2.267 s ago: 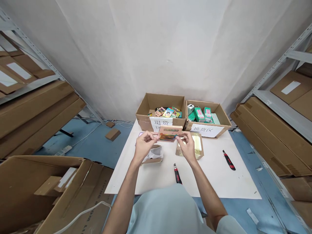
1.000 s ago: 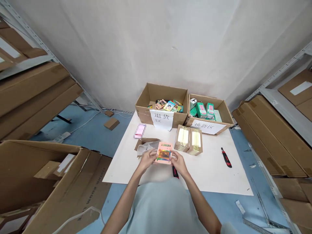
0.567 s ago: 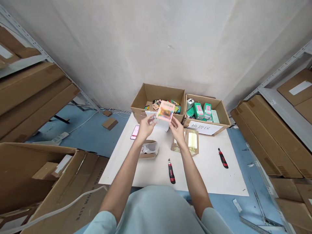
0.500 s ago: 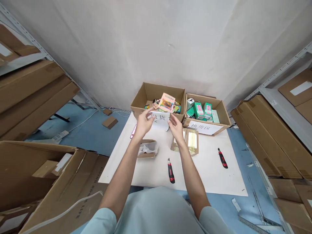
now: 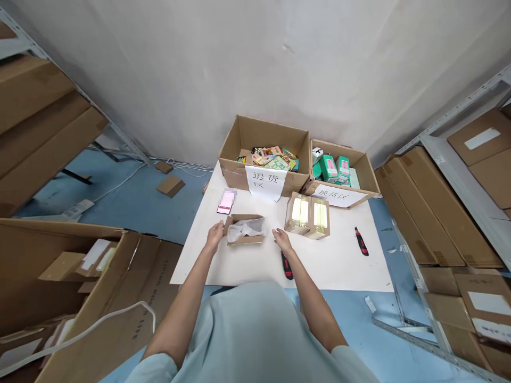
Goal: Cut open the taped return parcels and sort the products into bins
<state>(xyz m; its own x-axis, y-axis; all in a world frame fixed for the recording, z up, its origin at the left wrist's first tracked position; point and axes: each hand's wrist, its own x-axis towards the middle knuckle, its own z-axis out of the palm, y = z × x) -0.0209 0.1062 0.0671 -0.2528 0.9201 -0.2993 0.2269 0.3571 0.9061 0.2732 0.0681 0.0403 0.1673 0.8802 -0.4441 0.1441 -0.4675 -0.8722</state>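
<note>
the small open box (image 5: 245, 241) sits on the white surface (image 5: 339, 260), between the left hand (image 5: 215, 234) at its left end and the right hand (image 5: 282, 239), just off its right end. the left grip is at the end flap (image 5: 228, 224); whether it pinches the cardboard i cannot tell. the right grip is loosely spread, with nothing visible in it. a tug on that flap alone could bend it or tip the box, spilling the crumpled white wrap (image 5: 244, 229). the cutter (image 5: 286, 267) lies partly behind that right hand, its front end hidden, so lowering the hand carelessly risks a nick if any blade is out. the box's long axis runs side to side, roughly along the near edge, mouth up.
</note>
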